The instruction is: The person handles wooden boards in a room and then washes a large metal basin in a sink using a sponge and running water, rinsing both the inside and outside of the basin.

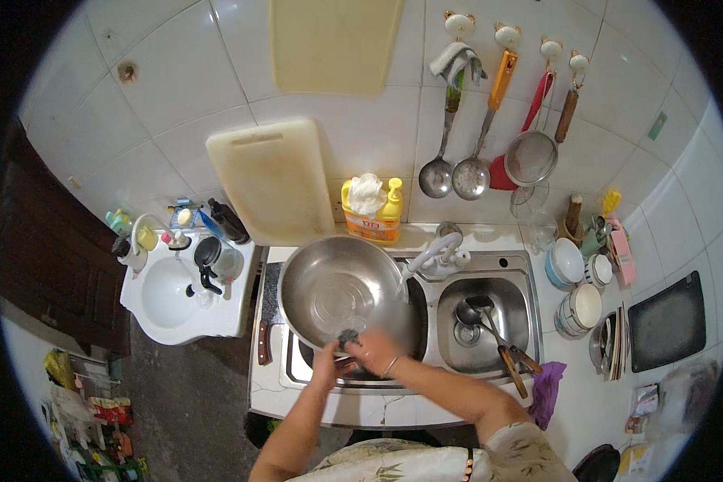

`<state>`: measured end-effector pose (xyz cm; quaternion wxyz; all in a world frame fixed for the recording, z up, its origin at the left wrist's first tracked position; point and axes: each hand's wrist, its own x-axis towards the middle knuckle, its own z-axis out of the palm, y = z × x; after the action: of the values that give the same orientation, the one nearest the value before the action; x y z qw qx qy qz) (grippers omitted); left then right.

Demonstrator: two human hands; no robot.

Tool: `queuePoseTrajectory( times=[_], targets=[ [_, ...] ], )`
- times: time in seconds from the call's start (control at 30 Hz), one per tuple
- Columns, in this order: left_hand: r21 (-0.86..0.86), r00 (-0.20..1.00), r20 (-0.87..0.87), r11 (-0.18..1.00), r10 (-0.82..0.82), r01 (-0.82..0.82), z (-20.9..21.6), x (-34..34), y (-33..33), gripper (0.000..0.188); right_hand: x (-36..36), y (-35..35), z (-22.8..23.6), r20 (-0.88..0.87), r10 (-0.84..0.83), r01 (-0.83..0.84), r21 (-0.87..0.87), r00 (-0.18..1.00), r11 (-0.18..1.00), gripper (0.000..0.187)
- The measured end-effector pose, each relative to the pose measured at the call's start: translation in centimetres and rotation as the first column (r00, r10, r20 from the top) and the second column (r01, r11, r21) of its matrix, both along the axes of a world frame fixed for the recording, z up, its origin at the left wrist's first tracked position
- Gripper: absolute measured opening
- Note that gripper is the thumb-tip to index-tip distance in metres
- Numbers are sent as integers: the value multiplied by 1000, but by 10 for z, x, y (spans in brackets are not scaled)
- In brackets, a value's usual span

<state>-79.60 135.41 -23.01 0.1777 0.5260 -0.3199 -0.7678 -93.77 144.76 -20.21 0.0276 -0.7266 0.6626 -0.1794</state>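
Note:
A large round stainless steel basin (305, 281) rests over the left sink compartment, with a little water showing in its bottom. At its near rim my left hand (328, 366) is closed on the edge, thumb toward the inside. My right hand (375, 353) presses a dark grey scouring pad (348, 337) against the inner wall by that rim, close beside the left. Some of the right fingers are hidden or blurred. The white faucet (435, 255) reaches over the basin's right side.
The right sink compartment (502, 293) holds a ladle and other long-handled tools (510, 371). A knife (263, 341) lies left of the basin. Behind stand a yellow pump bottle (373, 217) and a cutting board (269, 181). Bowls (566, 261) are stacked at right, near a purple cloth (547, 394).

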Motion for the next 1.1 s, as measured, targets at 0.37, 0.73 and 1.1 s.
queuePoseTrajectory(
  times=[0.37,0.73,1.1],
  targets=[
    [-292,975,149,935,-165,202,38,26,-38,51,-77,43,-7,-131,152,-157,-29,980,987,18],
    [-2,941,211,963,-264,270,28,33,4,42,-78,51,-25,-32,85,-53,561,996,826,37],
    [159,954,124,955,-272,252,40,1,31,26,-13,-1,-74,372,-166,-172,722,913,670,42]
  ],
)
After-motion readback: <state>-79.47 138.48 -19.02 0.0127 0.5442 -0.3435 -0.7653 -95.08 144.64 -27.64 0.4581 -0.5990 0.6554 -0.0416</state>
